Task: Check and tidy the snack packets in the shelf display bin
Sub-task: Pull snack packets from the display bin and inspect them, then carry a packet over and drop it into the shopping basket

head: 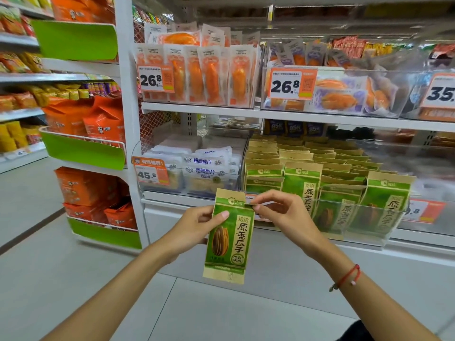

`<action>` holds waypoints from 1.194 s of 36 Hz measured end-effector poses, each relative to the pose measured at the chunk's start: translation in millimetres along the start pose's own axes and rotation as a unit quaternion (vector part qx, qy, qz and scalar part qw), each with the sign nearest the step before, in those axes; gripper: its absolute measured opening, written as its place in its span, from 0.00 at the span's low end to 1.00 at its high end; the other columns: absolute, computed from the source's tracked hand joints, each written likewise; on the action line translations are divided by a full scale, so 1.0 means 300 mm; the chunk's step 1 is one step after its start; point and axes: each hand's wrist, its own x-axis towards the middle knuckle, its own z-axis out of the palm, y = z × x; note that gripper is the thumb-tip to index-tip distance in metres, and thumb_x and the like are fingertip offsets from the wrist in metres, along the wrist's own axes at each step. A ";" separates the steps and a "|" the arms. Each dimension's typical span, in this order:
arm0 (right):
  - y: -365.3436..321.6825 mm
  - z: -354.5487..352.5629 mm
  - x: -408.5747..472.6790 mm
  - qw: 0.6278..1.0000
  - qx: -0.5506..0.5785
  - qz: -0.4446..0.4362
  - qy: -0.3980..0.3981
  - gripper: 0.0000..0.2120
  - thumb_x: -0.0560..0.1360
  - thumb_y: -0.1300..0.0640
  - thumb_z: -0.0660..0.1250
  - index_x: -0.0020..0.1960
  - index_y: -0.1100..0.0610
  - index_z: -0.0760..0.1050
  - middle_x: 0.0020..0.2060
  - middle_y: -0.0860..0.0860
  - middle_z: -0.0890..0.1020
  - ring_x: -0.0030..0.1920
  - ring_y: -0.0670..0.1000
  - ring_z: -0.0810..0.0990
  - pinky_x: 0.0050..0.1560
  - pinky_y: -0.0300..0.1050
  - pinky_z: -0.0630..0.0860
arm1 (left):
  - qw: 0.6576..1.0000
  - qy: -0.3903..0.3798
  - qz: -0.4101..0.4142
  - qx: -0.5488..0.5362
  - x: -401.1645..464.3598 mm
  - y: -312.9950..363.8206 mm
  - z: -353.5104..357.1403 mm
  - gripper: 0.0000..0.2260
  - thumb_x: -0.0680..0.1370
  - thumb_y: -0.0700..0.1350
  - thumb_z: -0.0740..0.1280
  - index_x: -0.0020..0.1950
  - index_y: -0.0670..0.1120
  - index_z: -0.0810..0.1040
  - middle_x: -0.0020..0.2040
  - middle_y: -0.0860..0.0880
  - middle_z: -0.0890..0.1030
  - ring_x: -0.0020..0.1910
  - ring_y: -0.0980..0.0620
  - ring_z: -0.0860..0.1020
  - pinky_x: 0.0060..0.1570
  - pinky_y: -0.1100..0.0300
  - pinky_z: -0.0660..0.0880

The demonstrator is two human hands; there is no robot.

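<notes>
A green and tan sunflower-seed packet (230, 238) hangs upright in front of the lower shelf, held between both hands. My left hand (194, 226) grips its left edge, thumb across the front near the top. My right hand (280, 211) pinches the packet's upper right corner between thumb and forefinger. Behind them, a clear display bin (364, 238) on the lower shelf holds several rows of the same green packets (301, 183), standing upright and leaning back.
A neighbouring clear bin (147, 185) to the left holds white fish-slice packets. The shelf above carries bins of orange snack packs (197, 77) with price tags. A side rack with green-fronted baskets (86, 151) of orange bags stands at left. Grey tiled floor lies below.
</notes>
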 end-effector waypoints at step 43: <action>-0.009 0.850 0.485 0.948 0.049 0.261 -0.173 0.07 0.78 0.61 0.67 0.53 0.51 0.74 0.51 0.53 0.79 0.45 0.49 0.81 0.43 0.41 0.79 | 0.921 0.346 -0.128 -0.126 0.041 -0.281 -0.597 0.03 0.79 0.47 0.68 0.51 0.54 0.78 0.50 0.54 0.84 0.49 0.55 0.83 0.48 0.60 0.80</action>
